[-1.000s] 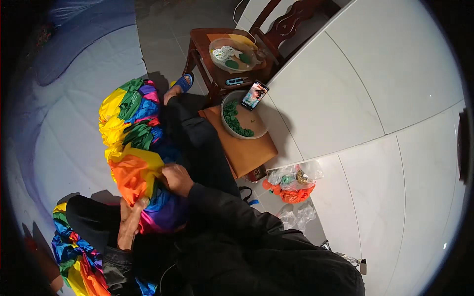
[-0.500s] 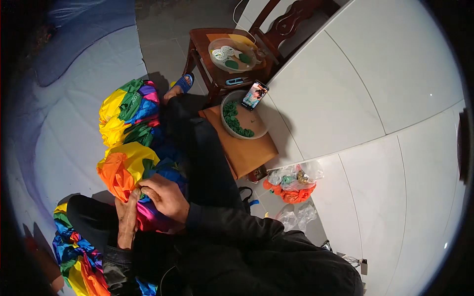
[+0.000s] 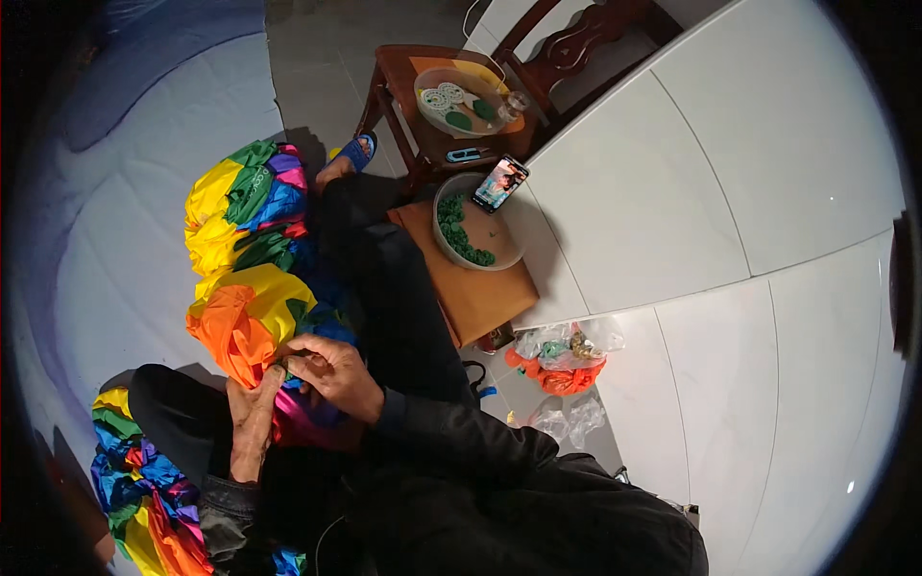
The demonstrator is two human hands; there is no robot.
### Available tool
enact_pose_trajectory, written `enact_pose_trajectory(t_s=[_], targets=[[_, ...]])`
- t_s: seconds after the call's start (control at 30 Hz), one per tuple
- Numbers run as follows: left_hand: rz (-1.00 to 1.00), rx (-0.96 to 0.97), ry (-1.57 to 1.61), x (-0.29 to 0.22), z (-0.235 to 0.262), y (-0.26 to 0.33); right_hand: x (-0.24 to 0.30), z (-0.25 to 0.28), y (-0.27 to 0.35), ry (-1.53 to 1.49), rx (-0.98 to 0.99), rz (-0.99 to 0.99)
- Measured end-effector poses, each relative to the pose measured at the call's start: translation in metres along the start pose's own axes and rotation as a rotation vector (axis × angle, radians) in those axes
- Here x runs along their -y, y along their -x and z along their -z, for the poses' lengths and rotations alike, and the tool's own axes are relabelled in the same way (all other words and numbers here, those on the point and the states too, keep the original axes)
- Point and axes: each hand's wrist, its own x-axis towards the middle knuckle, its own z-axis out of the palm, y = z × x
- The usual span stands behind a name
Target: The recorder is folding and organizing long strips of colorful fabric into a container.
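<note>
A long bunched piece of thin, shiny multicoloured fabric (image 3: 234, 331) lies across my lap, in orange, yellow, green, blue and pink. My left hand (image 3: 252, 422) is closed on it just below a puffed orange part, thumb pointing up. Close against that thumb, the fingers of my right hand (image 3: 338, 382) are pinched together on the gathered cloth. Anything small between the fingertips is too hidden to make out. Pink and purple folds show beneath my hands. More of the fabric bulges beyond them in yellow and green, and another stretch hangs at the lower left.
A clear bowl of green pieces (image 3: 467, 257) stands on a brown box (image 3: 490, 302), a phone (image 3: 500, 183) leaning at its rim. Behind it, a wooden chair (image 3: 396, 65) carries another bowl (image 3: 432, 115) and a blue cutter (image 3: 468, 155). Plastic bags (image 3: 569, 376) lie beside the white tiled surface (image 3: 672, 211).
My right hand has shifted slightly right and its fingers have changed position at the gathered cloth. The orange part has spread a little. The whole view has moved slightly.
</note>
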Motion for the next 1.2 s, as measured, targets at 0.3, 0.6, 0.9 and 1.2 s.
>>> enact_pose_trajectory(t_s=[0.3, 0.6, 0.9, 1.2], targets=[[0.013, 0.071, -0.02, 0.014, 0.009, -0.007, -0.016, -0.005, -0.005, 0.542, -0.216, 0.584], [0.031, -0.114, -0.058, 0.011, -0.003, -0.006, -0.015, -0.001, 0.001, 0.824, -0.165, 0.698], [-0.161, -0.14, -0.195, 0.031, 0.004, -0.018, -0.012, -0.012, 0.006, 1.05, -0.135, 0.784], [-0.184, -0.109, -0.326, 0.03, 0.004, -0.016, 0.005, -0.009, 0.017, 1.232, 0.014, 0.688]])
